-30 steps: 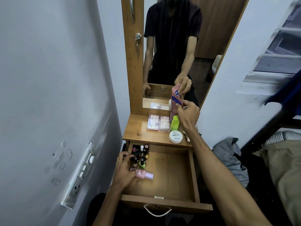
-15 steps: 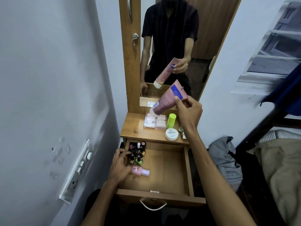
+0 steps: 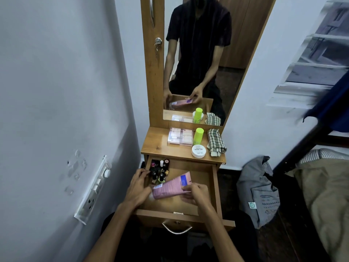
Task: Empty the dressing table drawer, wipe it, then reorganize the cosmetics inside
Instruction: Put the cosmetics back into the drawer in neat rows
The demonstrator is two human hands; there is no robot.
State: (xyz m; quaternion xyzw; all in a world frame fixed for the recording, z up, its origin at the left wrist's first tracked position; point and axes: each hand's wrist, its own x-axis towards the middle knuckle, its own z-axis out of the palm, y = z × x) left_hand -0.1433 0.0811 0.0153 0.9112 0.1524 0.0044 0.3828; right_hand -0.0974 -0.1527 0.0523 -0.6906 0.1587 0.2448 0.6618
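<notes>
Open wooden drawer of the dressing table. Pink cosmetic tube lay tilted inside it, pinched by the right hand; left hand, fingers relaxed, rested beside clustered nail polish bottles.

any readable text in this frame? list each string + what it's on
"NAIL POLISH": lid of the white round jar on the dressing table top; it appears upside down from this view.
Brand word below it: too blurred to read.
Pink tube, palette boxes, grey bag: print unreadable.
</notes>
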